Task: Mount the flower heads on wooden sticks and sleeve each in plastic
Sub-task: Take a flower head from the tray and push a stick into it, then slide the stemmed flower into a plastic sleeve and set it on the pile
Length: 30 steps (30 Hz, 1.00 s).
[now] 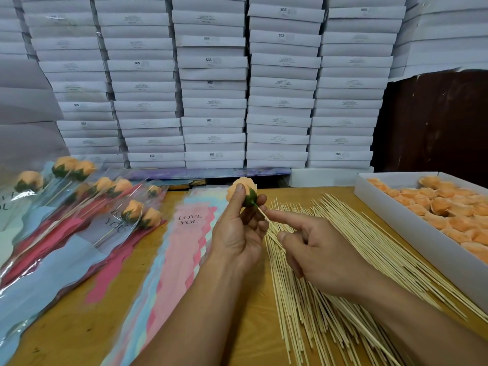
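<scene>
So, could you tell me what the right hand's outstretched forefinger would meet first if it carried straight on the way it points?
Probably the left hand, at the fingertips gripping the flower head, since the right hand points up-left at them along the stick; depth is unclear.

- We see a wooden table (232, 320);
- loose wooden sticks (330, 299) fan across its right half;
- a white tray of orange flower heads (412, 233) sits at the right edge;
- empty "LOVE YOU" sleeves (182, 241) lie mid-table;
- sleeved flowers (87, 215) pile up left.
</scene>
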Each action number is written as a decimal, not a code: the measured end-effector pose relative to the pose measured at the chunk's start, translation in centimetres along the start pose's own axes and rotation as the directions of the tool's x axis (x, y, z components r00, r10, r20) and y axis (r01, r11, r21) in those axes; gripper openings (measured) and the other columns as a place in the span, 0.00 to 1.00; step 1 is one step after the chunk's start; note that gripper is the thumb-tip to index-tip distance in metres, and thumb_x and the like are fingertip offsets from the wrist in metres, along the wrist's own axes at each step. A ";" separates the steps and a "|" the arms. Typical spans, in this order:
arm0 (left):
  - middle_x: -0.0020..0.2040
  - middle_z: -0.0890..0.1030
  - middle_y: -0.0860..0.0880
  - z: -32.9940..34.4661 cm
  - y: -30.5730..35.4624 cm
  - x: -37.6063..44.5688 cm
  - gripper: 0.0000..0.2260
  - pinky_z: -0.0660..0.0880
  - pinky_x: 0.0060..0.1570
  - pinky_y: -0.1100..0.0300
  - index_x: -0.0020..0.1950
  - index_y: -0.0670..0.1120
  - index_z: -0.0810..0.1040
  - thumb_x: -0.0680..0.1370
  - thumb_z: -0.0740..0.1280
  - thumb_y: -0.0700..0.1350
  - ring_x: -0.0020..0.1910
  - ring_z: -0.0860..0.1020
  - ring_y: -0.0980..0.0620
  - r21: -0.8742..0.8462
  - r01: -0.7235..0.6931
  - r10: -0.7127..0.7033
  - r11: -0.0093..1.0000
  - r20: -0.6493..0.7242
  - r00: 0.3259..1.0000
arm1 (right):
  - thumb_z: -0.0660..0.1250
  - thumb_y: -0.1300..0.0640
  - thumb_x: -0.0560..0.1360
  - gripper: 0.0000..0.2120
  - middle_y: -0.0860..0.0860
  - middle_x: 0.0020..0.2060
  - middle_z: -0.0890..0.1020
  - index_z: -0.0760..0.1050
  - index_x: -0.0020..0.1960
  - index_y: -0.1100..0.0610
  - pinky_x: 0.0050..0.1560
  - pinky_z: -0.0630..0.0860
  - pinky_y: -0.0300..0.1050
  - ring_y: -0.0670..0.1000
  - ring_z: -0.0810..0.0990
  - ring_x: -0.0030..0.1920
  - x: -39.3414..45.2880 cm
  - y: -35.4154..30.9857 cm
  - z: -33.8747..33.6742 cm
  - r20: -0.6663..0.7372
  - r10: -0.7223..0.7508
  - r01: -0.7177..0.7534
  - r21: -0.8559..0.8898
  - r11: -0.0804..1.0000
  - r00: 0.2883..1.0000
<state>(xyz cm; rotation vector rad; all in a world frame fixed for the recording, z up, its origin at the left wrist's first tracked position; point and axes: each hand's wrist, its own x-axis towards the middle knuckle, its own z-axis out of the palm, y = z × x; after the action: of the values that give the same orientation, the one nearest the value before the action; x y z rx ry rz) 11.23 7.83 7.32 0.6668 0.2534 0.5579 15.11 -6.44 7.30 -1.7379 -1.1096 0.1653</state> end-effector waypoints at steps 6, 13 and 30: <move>0.38 0.83 0.44 0.3 -0.1 -0.2 0.08 0.71 0.33 0.62 0.53 0.41 0.77 0.81 0.66 0.46 0.33 0.77 0.52 0.044 -0.018 0.018 0.999 0.009 1.000 | 0.60 0.60 0.84 0.28 0.48 0.22 0.74 0.75 0.50 0.22 0.30 0.71 0.45 0.48 0.71 0.25 0.0 0.3 0.1 -0.001 -0.010 0.010 -0.041 0.999 1.000; 0.35 0.82 0.44 0.4 -0.9 0.1 0.07 0.73 0.27 0.62 0.53 0.40 0.76 0.82 0.63 0.44 0.30 0.78 0.53 0.061 -0.052 0.052 0.997 0.001 0.999 | 0.60 0.59 0.84 0.14 0.45 0.22 0.69 0.82 0.60 0.47 0.29 0.63 0.45 0.47 0.66 0.25 0.2 1.1 0.4 0.014 0.002 0.000 -0.123 0.992 1.000; 0.76 0.64 0.41 0.4 -3.6 1.0 0.20 0.57 0.73 0.44 0.72 0.45 0.68 0.81 0.61 0.49 0.76 0.57 0.40 0.971 0.126 0.225 -0.204 -0.078 0.971 | 0.58 0.59 0.84 0.11 0.52 0.25 0.78 0.80 0.57 0.54 0.22 0.66 0.35 0.45 0.69 0.21 1.5 3.2 -1.4 -0.047 0.270 -0.248 0.273 0.929 0.962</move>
<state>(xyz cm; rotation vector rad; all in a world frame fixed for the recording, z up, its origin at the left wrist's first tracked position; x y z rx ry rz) 13.64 5.87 5.24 2.3310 0.9996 0.3873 18.65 -6.42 5.96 -1.6266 -0.7546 0.3843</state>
